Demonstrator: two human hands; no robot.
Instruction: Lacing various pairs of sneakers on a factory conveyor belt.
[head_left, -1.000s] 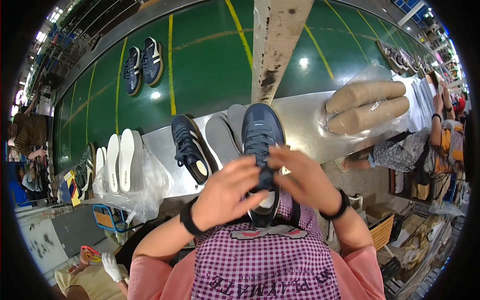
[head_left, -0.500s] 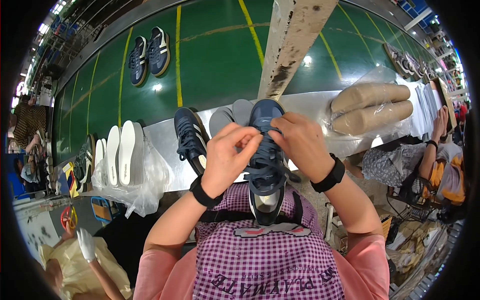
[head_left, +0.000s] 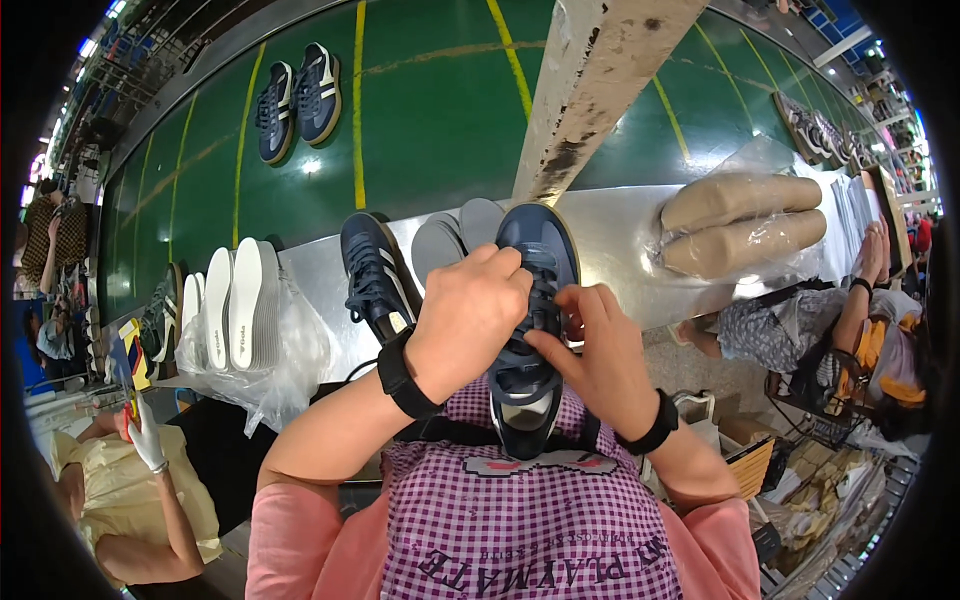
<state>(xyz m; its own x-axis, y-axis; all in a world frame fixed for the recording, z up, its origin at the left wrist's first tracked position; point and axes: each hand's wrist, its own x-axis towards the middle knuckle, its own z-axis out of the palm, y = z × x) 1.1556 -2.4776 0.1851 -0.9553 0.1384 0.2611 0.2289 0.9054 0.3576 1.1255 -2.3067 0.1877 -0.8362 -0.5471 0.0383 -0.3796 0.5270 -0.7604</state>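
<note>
left hand (head_left: 470, 312) curled over navy shoe (head_left: 548, 230), grip unclear; right hand (head_left: 602, 350) beside laces (head_left: 540, 268), thumb and forefinger apart

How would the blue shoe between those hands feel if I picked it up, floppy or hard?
The blue shoe would probably hold its shape at the toe, which looks smooth and rounded. Its dark laces would likely flop about, since they bunch in loose loops near the opening.
</note>
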